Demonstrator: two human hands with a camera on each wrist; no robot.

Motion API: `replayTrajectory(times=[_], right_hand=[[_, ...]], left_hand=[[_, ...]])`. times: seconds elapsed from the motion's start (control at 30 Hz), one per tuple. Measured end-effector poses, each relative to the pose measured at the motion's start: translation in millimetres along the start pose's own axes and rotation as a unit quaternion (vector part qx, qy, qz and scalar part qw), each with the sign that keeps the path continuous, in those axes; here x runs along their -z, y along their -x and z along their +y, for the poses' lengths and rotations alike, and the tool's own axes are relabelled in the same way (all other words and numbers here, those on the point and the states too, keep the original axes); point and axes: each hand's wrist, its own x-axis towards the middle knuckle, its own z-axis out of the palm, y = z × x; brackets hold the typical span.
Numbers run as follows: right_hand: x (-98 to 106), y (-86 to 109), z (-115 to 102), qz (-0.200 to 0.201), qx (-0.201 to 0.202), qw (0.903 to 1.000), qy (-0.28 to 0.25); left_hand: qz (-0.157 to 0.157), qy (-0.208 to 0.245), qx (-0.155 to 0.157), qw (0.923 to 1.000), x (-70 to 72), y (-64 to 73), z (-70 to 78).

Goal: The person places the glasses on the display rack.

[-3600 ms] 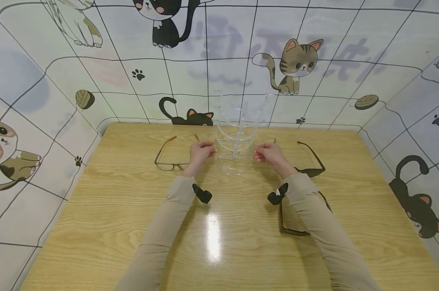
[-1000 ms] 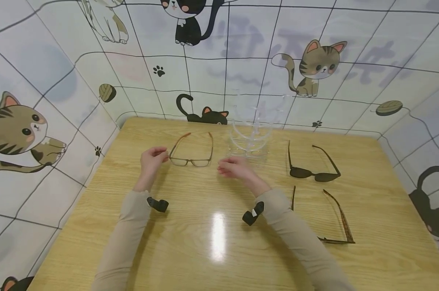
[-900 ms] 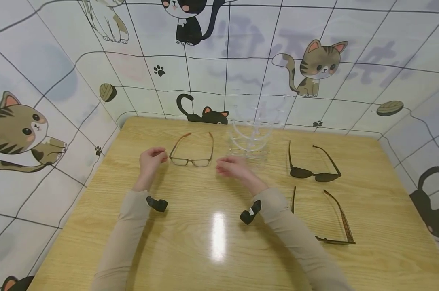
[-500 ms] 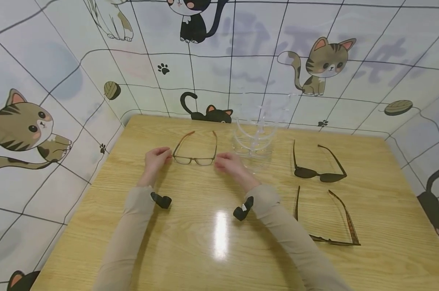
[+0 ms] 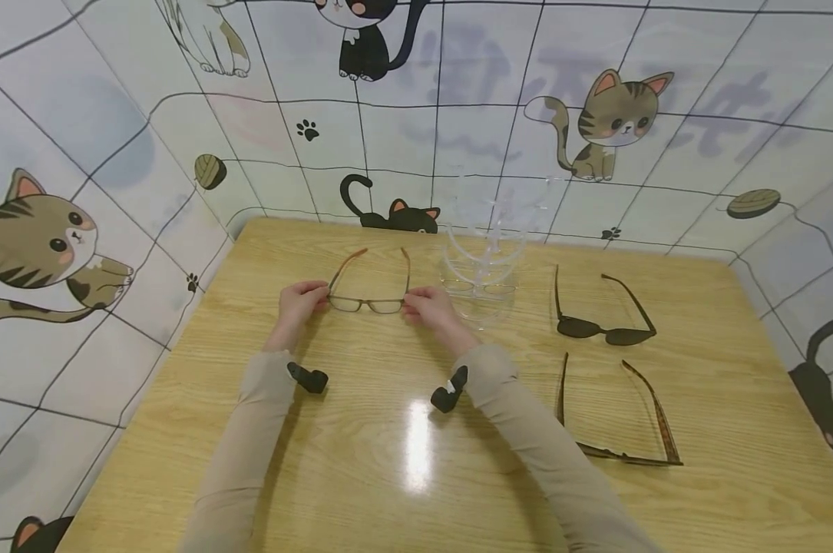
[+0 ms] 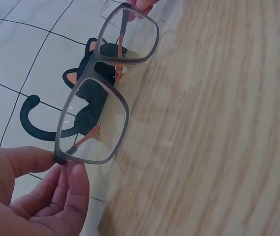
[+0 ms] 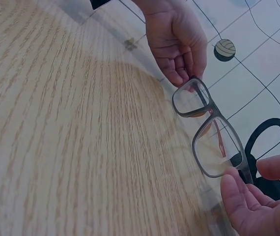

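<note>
A pair of eyeglasses (image 5: 365, 302) with a grey front and orange-brown temple tips has its temples unfolded toward the back wall. My left hand (image 5: 299, 302) pinches its left front corner between thumb and fingers, plain in the left wrist view, where the grey frame (image 6: 92, 69) is close up. At the opposite corner my right hand (image 5: 433, 308) grips near the hinge; the right wrist view has its fingertips (image 7: 232, 179) at the rim's edge. Just right of that hand stands a clear display stand (image 5: 488, 253) with thin-rimmed glasses (image 5: 478, 288) on a lower tier.
Dark sunglasses (image 5: 601, 330) lie on the wooden table (image 5: 361, 461) to the right, temples unfolded. Nearer me is a brown tortoiseshell pair (image 5: 665, 430), partly behind my right sleeve (image 5: 527, 430). A cat-print backdrop (image 5: 402, 138) rises behind and beside the table.
Both hands have left the thin-rimmed glasses at the stand and moved left to the grey-fronted eyeglasses. They closed in from both sides and now hold its corners.
</note>
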Motion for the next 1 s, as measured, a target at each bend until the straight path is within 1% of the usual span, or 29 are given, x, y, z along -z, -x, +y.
replayTrajectory(times=[0.1,0.27,0.43,0.67,0.83,1.0], right_hand=[[-0.5,-0.7,0.3,0.005,0.004,0.9999,-0.012],[0.6,2.4,-2.0,0.007,0.015,0.9994,-0.029],[2.2,7.7,-5.3,0.008,0.024,0.9994,-0.023],[6.4,16.5,-9.6,-0.005,0.036,0.9992,-0.018],[8.9,24.7,-12.7,-0.016,0.056,0.9981,-0.022],[9.9,34.6,-16.4,-0.02,0.077,0.9962,-0.034]], left_hand=[[-0.009,0.008,0.0,0.9999,1.8,1.7,0.7],[-0.032,0.025,-0.01,0.9991,5.6,6.2,2.5],[-0.056,0.065,-0.006,0.9963,9.8,10.5,3.6],[-0.068,0.079,-0.002,0.9946,13.4,21.3,9.9],[-0.088,0.103,-0.003,0.9907,16.3,30.6,14.7],[-0.104,0.142,-0.008,0.9844,19.1,37.9,19.4]])
